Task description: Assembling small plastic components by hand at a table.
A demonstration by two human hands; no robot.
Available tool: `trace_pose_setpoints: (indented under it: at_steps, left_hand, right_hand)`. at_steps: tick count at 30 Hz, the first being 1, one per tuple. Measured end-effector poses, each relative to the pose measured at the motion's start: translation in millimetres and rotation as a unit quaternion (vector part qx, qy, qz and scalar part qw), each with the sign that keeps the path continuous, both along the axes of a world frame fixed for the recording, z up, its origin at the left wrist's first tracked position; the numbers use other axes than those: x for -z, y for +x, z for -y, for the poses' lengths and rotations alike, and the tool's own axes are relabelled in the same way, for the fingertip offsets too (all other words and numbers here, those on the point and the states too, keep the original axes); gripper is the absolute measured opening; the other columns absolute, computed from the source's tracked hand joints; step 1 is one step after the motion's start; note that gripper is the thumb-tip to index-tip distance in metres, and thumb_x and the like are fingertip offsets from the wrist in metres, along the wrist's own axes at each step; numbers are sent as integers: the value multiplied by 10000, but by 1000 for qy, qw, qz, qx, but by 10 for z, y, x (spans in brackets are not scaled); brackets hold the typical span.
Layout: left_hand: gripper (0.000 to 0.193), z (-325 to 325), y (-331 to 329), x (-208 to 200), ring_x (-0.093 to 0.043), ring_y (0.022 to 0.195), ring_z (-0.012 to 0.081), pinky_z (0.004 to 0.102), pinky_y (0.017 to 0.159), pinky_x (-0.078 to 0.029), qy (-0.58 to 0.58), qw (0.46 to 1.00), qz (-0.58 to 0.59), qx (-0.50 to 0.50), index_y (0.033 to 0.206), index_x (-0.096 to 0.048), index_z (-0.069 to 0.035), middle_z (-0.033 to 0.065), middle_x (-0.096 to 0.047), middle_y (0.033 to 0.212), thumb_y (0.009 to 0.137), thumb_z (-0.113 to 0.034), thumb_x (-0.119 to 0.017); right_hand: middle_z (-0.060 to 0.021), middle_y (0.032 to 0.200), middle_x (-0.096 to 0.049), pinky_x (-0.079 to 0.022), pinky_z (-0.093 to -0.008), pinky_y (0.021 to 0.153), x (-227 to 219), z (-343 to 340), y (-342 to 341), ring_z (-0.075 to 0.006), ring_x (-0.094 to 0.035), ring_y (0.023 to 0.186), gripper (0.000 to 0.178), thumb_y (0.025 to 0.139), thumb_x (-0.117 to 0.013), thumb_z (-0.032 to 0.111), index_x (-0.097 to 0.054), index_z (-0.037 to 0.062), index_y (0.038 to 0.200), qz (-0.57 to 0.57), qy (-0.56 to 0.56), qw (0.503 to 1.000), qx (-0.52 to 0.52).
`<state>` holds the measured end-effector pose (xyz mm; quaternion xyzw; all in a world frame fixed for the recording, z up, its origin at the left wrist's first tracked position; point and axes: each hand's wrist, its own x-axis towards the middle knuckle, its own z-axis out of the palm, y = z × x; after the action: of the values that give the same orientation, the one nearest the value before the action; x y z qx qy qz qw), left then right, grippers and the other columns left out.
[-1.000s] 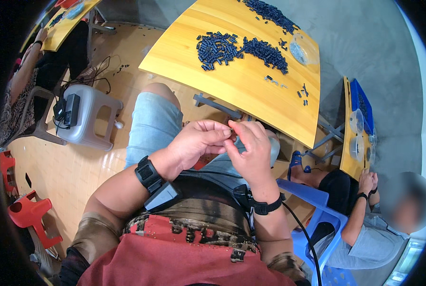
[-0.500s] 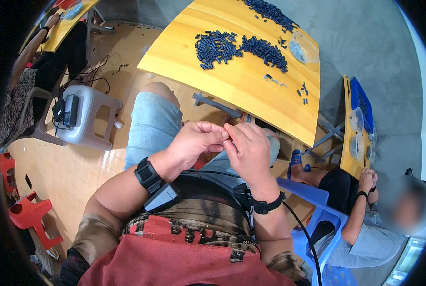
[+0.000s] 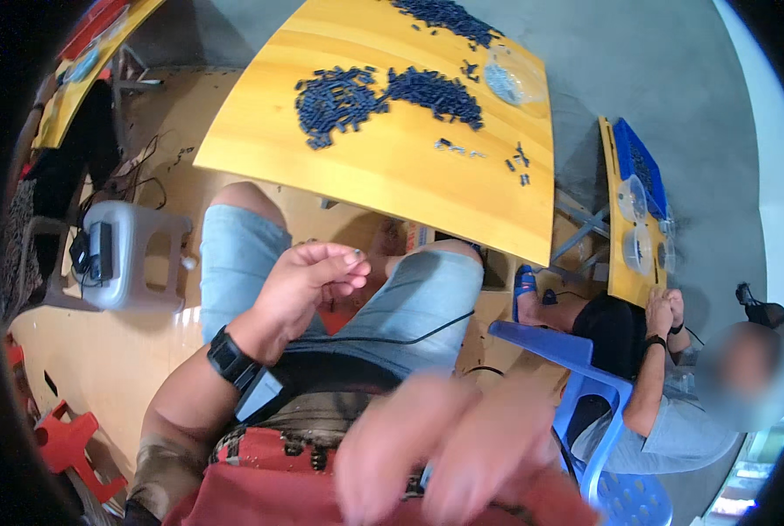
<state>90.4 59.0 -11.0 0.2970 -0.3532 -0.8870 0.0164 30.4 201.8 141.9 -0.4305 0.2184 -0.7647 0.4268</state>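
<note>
My left hand [image 3: 308, 282] is over my lap, thumb and forefinger pinched together. A tiny dark speck shows at the fingertips, too small to name. My right hand [image 3: 449, 451] is raised close in front of my chest and smeared by motion, so its fingers' state does not show. On the yellow table [image 3: 392, 188] ahead lie a left pile of short dark cylindrical pieces [image 3: 330, 105] and a second pile [image 3: 440, 96] beside it. A few small pale pieces [image 3: 458, 150] lie in front, with several dark ones [image 3: 520, 161] to their right.
A clear round container [image 3: 504, 81] with small pale parts stands at the table's far right, near another dark heap [image 3: 449, 17]. To the right, a person [image 3: 663, 394] sits at a table with a blue tray [image 3: 642, 167]. A grey stool [image 3: 133, 254] stands left.
My hands were together over my lap; now they are apart. The right has come up toward my chest, while the left stays pinched. The view has shifted, too.
</note>
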Motion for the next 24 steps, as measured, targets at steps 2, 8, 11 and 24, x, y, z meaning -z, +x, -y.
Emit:
trace_pose_setpoints:
  at_steps: [2, 8, 11, 24]
  left_hand:
    - [167, -34, -79, -41, -644, 772, 110, 213, 687, -511, 3, 1000, -21, 22, 990, -642, -18, 71, -685, 899, 890, -151, -625]
    - [159, -19, -109, 45, -643, 773, 105, 214, 690, -509, 5, 999, -1, 36, 982, -650, -32, 61, -687, 903, 894, -162, -624]
    - [155, 7, -124, 52, -640, 779, 101, 211, 689, -506, 12, 999, 11, 28, 975, -656, -33, 60, -687, 905, 893, -161, -626]
    - [152, 82, -147, 162, -636, 779, 97, 213, 694, -502, 37, 999, -3, 28, 974, -660, -36, 58, -686, 908, 890, -159, -631]
  right_hand:
    - [-130, 963, -588, -413, -396, 792, -100, 1, 172, -247, -540, 898, 639, 879, -411, 612, -550, 4, 1019, 15, -10, 1000, 25]
    - [-161, 937, -546, -371, -278, 564, -137, 145, 503, -165, -482, 669, 676, 829, -610, 510, -446, -54, 1162, 228, -125, 965, 47]
    - [-171, 928, -531, -358, -239, 487, -185, 116, 439, -138, -462, 592, 729, 812, -676, 476, -412, -74, 1209, 305, -164, 937, 44]
    - [-175, 992, -504, -362, -231, 561, -84, 251, 247, -143, -474, 722, 773, 799, -685, 487, -354, -38, 1259, 255, -127, 956, -69]
